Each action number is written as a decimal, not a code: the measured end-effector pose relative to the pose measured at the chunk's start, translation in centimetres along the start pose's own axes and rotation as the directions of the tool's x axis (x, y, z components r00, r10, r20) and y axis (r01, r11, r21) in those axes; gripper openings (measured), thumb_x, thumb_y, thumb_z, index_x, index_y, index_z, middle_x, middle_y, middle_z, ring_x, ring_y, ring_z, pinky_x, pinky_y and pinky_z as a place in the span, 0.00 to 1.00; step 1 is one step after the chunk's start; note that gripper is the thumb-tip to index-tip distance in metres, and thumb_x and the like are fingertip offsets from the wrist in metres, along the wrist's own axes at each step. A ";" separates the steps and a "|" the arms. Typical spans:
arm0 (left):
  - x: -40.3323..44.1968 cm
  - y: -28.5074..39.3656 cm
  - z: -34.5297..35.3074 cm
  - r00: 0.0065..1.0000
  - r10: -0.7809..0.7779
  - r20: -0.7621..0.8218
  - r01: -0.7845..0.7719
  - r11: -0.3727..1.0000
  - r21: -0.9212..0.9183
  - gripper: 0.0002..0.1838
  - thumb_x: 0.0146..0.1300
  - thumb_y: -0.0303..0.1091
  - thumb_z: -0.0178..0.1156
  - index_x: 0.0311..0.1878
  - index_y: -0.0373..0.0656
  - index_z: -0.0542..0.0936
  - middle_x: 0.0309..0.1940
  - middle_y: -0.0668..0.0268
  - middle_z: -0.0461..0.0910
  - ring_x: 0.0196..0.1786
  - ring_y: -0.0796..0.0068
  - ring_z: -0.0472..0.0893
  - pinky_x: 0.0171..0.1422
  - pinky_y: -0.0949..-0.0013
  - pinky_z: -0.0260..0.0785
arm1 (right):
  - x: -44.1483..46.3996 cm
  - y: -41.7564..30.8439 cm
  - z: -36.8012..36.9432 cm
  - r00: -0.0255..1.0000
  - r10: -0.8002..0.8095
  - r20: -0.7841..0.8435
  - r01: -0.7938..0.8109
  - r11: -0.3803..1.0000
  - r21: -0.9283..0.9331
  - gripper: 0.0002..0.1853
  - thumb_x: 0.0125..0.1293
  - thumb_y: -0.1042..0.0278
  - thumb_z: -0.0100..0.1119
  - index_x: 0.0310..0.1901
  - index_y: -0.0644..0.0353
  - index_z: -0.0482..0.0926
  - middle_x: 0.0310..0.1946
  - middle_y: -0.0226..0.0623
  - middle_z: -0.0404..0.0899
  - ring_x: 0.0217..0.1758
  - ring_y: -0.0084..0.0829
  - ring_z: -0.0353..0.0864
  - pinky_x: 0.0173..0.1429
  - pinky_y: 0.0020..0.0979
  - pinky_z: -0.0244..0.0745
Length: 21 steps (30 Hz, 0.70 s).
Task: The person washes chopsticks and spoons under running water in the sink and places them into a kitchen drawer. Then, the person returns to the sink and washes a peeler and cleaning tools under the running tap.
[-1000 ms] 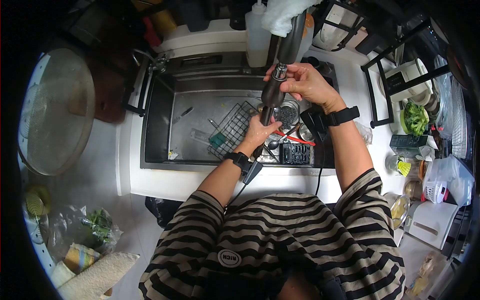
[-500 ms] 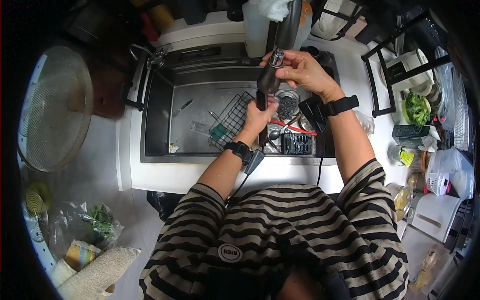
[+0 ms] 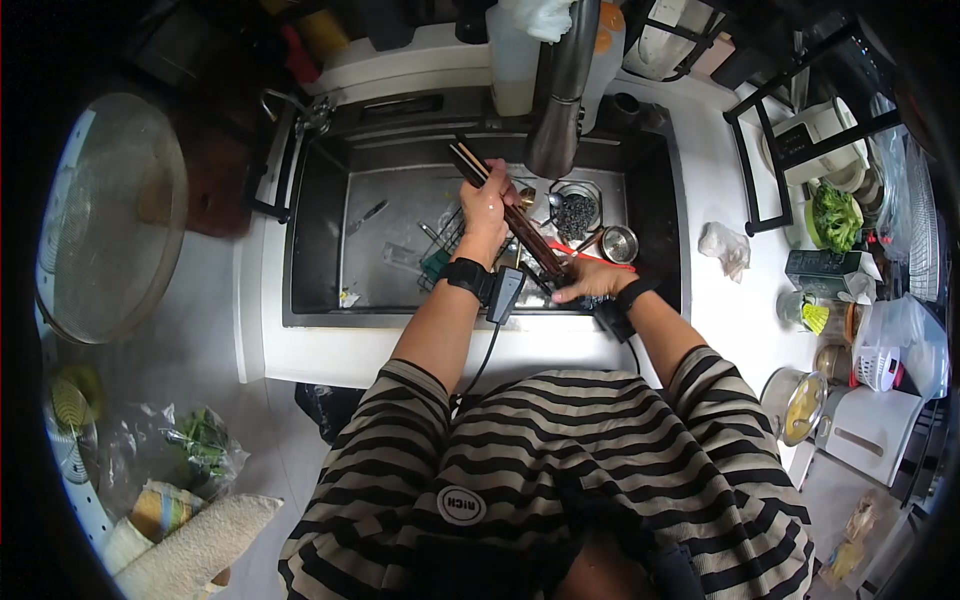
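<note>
My left hand [image 3: 485,212] is closed around the middle of a bundle of chopsticks [image 3: 531,240], mostly dark brown with a few pale ones. The bundle slants over the sink, its upper end pointing up and left. At its lower end is my right hand [image 3: 600,278], thumb and fingers around the tips, partly hidden. The dark faucet head [image 3: 553,145] hangs just above and right of my left hand. Below the hands are a wire rack [image 3: 436,242], partly covered, a red-handled utensil [image 3: 612,264] and a small round metal cup [image 3: 618,243].
The steel sink [image 3: 335,240] also holds a knife [image 3: 367,216], a clear plastic piece [image 3: 402,257] and a drain strainer [image 3: 577,214]. A crumpled plastic bag [image 3: 724,250] lies on the right counter, with leafy greens [image 3: 836,217] and jars farther right. Bottles [image 3: 512,70] stand behind the faucet.
My right hand has left the faucet head and come down to the lower end of the chopsticks. The bundle has tilted from near upright to a slant, and my left hand moved slightly left and up.
</note>
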<state>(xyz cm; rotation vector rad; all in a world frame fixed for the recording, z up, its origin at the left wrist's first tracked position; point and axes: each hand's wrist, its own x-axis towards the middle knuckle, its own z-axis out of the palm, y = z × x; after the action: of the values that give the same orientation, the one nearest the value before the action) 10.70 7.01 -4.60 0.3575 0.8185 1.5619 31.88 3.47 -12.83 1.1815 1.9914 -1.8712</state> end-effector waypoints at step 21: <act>-0.5 -2.0 -0.3 0.997 -0.072 -0.009 0.072 0.996 0.055 0.11 0.60 0.38 0.59 0.37 0.40 0.76 0.32 0.66 0.78 0.30 0.78 0.73 0.32 0.73 0.67 | 0.8 -11.5 -1.4 0.625 -0.486 -0.610 0.100 0.825 -0.555 0.11 0.62 0.67 0.44 0.33 0.65 0.72 0.36 0.50 0.71 0.43 0.50 0.72 0.46 0.41 0.68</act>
<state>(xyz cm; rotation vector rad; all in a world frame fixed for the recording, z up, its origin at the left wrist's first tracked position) 12.03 6.41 -6.01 0.3591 0.8726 1.4767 24.62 6.14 -4.13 1.6715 3.0133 -0.8663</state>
